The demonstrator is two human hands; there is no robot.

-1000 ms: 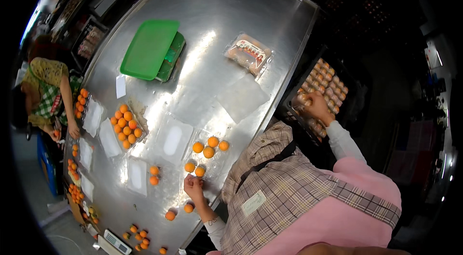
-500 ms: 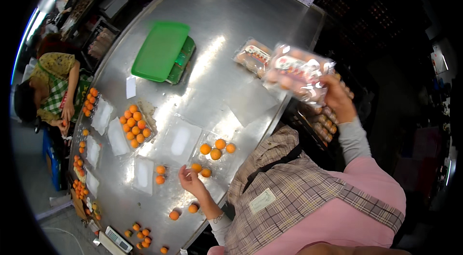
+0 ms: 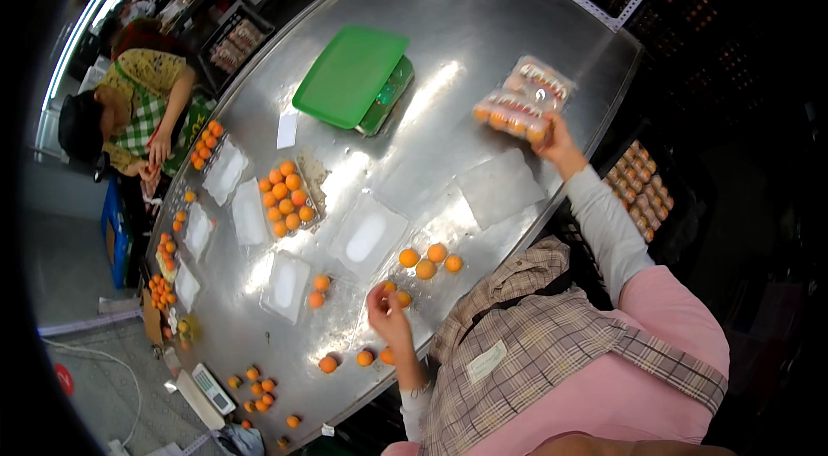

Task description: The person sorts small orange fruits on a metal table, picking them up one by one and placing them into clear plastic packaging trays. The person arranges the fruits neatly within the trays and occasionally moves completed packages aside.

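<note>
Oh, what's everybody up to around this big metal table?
A person in a plaid apron has a clear pack of orange fruit in the right hand, overlapping another clear pack in this view. The left hand is beside two orange fruits; whether it touches them is unclear. Four more fruits are grouped nearby on the metal table. At the table's far left side, a co-worker has both hands close together.
</note>
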